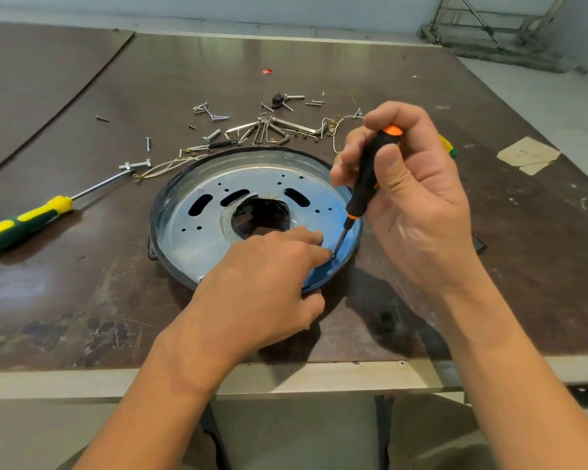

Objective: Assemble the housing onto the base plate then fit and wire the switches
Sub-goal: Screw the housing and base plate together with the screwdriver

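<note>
The round metal base plate (197, 232) lies flat in the middle of the brown tabletop (82, 283), near its front edge. The plate has a big opening in the centre, some long slots and many small holes. Around the plate runs a black rim, which seems to be the housing (155, 212); the plate sits inside it.

The right hand (411, 198) is at 3 o'clock of the plate. Its grip is closed around the handle of a small black and orange screwdriver (367, 178), with the thumb along the handle. The screwdriver is tilted, and its tip comes down on the plate near the rim, at about 4 o'clock.

The left hand (269, 286) comes in from 6 o'clock and rests on the plate. Its grip is loose and wide: the fingers lie stretched on the metal, the index fingertip is just beside the screwdriver tip, and the thumb is at the rim. If a small screw stands under the tip, I cannot tell, because it is too small.

At 12 o'clock of the plate, close to the rim, are loose screws and bolts (211, 113), a bunch of hex keys (272, 128), thin pale wires (163, 166) and one small black part (277, 99). Further at 12 o'clock lies a red scrap (267, 71). At 9 o'clock, well apart from the plate, lies a big yellow and green screwdriver (24, 222). At 2 o'clock is a tan piece of paper (528, 154).
</note>
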A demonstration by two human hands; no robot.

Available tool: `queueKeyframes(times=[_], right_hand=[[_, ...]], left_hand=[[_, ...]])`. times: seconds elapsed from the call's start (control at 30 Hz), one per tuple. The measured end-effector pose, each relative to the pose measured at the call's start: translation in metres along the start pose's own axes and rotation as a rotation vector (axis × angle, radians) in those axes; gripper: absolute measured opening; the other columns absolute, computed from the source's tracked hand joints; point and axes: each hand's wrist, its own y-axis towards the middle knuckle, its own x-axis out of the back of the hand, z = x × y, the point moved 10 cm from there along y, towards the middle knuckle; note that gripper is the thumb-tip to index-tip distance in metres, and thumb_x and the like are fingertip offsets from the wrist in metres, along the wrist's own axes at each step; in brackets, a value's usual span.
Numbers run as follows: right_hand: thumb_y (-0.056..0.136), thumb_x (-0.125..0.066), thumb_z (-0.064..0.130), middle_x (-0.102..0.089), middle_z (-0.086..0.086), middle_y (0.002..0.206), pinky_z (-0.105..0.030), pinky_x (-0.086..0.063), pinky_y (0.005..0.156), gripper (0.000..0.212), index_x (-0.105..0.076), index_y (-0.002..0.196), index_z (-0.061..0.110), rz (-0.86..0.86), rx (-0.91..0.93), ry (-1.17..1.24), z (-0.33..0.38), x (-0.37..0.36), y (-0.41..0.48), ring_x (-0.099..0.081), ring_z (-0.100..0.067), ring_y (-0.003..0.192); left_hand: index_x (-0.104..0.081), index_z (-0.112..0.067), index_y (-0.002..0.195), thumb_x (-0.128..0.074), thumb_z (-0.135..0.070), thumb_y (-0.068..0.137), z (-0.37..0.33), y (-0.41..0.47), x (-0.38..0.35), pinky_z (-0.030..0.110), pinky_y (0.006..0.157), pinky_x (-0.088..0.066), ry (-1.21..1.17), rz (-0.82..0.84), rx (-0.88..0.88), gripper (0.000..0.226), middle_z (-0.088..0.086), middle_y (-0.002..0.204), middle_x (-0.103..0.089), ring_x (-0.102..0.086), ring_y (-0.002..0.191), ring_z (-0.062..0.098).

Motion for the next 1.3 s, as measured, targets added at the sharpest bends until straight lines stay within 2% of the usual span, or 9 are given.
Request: queueKeyframes(times=[0.37,0.47,0.6,0.77,0.87,0.93,1.0,1.13,1.3], right_hand=[[0.095,-0.062,0.002,-0.061,-0.009,0.09,-0.041,-0.052,0.074,0.023,-0.047,0.112,0.009,-0.185,0.047,-0.049,-0.003,0.015,-0.002,-0.063,-0.028,0.076],[0.096,-0.062,0.019,-0.058,-0.006,0.084,-0.034,-0.046,0.064,0.023,-0.048,0.112,0.011,-0.173,0.018,-0.012,-0.006,0.009,0.0,-0.052,-0.02,0.066],[0.108,-0.032,0.025,-0.059,-0.012,0.091,-0.033,-0.046,0.072,0.033,-0.054,0.121,0.004,-0.139,-0.045,0.135,-0.014,0.005,0.001,-0.051,-0.021,0.075],[0.093,-0.065,0.008,-0.069,-0.018,0.108,-0.056,-0.049,0.094,0.015,-0.056,0.104,0.011,-0.213,0.043,0.034,-0.006,0.009,-0.002,-0.068,-0.038,0.102],[0.094,-0.064,0.007,-0.069,-0.009,0.09,-0.045,-0.051,0.076,0.02,-0.048,0.103,0.013,-0.22,0.049,-0.028,-0.004,0.011,-0.002,-0.066,-0.023,0.073],[0.103,-0.048,0.012,-0.064,-0.009,0.089,-0.037,-0.047,0.069,0.01,-0.048,0.112,0.01,-0.175,0.021,0.034,-0.007,0.008,-0.003,-0.056,-0.02,0.07],[0.107,-0.033,0.015,-0.061,-0.012,0.093,-0.033,-0.047,0.073,0.025,-0.05,0.123,0.006,-0.172,-0.016,0.111,-0.009,0.009,-0.004,-0.054,-0.021,0.076],[0.099,-0.055,0.006,-0.067,-0.013,0.103,-0.039,-0.054,0.079,0.014,-0.053,0.113,0.005,-0.19,0.007,0.044,-0.003,0.01,-0.004,-0.066,-0.028,0.092],[0.098,-0.059,0.017,-0.064,-0.008,0.087,-0.037,-0.045,0.068,0.017,-0.048,0.109,0.01,-0.245,0.023,0.049,-0.005,0.016,-0.004,-0.055,-0.021,0.068]], left_hand=[[-0.058,-0.035,0.13,-0.056,-0.043,0.082,-0.001,0.001,-0.001,0.038,0.076,-0.059,0.02,-0.018,-0.014,0.048,-0.013,0.132,-0.057,-0.062,0.107,0.017],[-0.058,-0.034,0.128,-0.056,-0.043,0.082,-0.001,0.001,-0.001,0.036,0.073,-0.059,0.017,-0.026,-0.018,0.047,-0.012,0.128,-0.058,-0.063,0.104,0.016],[-0.059,-0.035,0.125,-0.053,-0.043,0.081,0.0,0.001,-0.001,0.036,0.071,-0.058,0.019,-0.024,-0.02,0.045,-0.013,0.126,-0.058,-0.063,0.103,0.017],[-0.06,-0.036,0.126,-0.054,-0.044,0.08,0.0,0.0,0.0,0.041,0.076,-0.058,0.021,-0.031,-0.02,0.046,-0.013,0.133,-0.056,-0.063,0.107,0.02],[-0.059,-0.035,0.128,-0.055,-0.043,0.082,0.0,0.001,-0.001,0.039,0.075,-0.058,0.019,-0.03,-0.017,0.047,-0.013,0.131,-0.057,-0.063,0.106,0.019],[-0.06,-0.034,0.125,-0.054,-0.042,0.083,-0.001,0.001,0.0,0.035,0.071,-0.057,0.012,-0.03,-0.02,0.043,-0.012,0.126,-0.058,-0.062,0.102,0.016],[-0.06,-0.034,0.124,-0.055,-0.042,0.083,-0.001,0.001,0.0,0.033,0.071,-0.057,0.008,-0.031,-0.023,0.042,-0.012,0.125,-0.058,-0.062,0.102,0.016],[-0.061,-0.035,0.124,-0.055,-0.042,0.082,-0.001,0.001,0.0,0.039,0.074,-0.058,0.014,-0.029,-0.023,0.042,-0.013,0.127,-0.058,-0.063,0.105,0.018],[-0.059,-0.036,0.124,-0.053,-0.042,0.082,-0.001,0.001,0.0,0.039,0.071,-0.057,0.019,-0.028,-0.019,0.042,-0.014,0.125,-0.057,-0.062,0.101,0.018]])
